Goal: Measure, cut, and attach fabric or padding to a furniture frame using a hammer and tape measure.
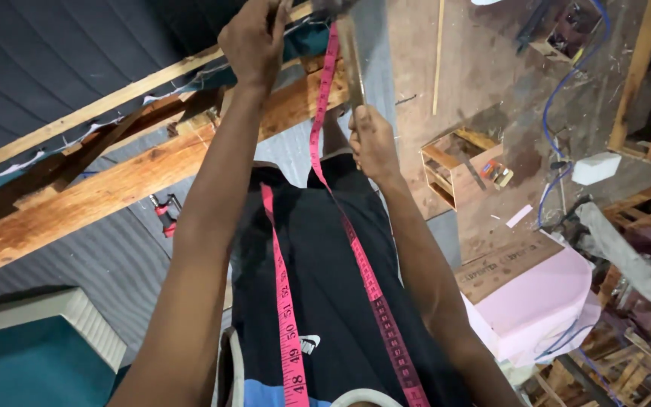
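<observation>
Hammer stands nearly upright just right of the wooden beam, its handle running up from the right hand to the top edge of the view, where the head is mostly cut off. Far left of the beam lies dark ribbed fabric, and below the beam's left end sits a teal block with a pale edge. A thinner wooden strip runs along above the beam, with teal cloth showing at its right end. A small red tool lies just under the beam. The left hand is at the beam's upper right end, fingers clenched on the frame edge there; what they pinch is too small to tell. A pink tape measure hangs from that spot down across the person's black shirt, with a second strand left of it. The right hand, just right of the beam's end, has its fingers clenched round the hammer handle. Well right of the beam, on the floor, are an open wooden box, a blue cable, a white block and a pink foam slab.
</observation>
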